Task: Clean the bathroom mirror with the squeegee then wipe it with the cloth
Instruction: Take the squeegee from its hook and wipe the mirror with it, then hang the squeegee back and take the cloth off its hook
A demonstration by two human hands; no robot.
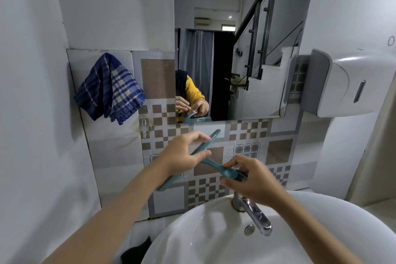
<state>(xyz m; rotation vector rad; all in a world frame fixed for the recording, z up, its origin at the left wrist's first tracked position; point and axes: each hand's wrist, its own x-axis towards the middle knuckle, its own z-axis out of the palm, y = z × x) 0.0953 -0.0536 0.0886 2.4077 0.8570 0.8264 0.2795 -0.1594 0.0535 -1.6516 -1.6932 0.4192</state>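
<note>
A teal squeegee (216,166) is held in the air below the mirror (225,38), above the sink. My right hand (252,180) grips its handle. My left hand (184,153) pinches the long blade between thumb and fingers. The blade runs diagonally from lower left to upper right, a little in front of the tiled wall. A blue plaid cloth (110,88) hangs on the wall to the left of the mirror. The mirror reflects both hands and the squeegee near its lower left corner.
A white basin (192,227) with a chrome tap (255,214) sits directly below my hands. A white and grey dispenser (342,83) juts out on the right wall. A small clear hook (144,127) is stuck on the tiles. A dark object (137,251) lies left of the basin.
</note>
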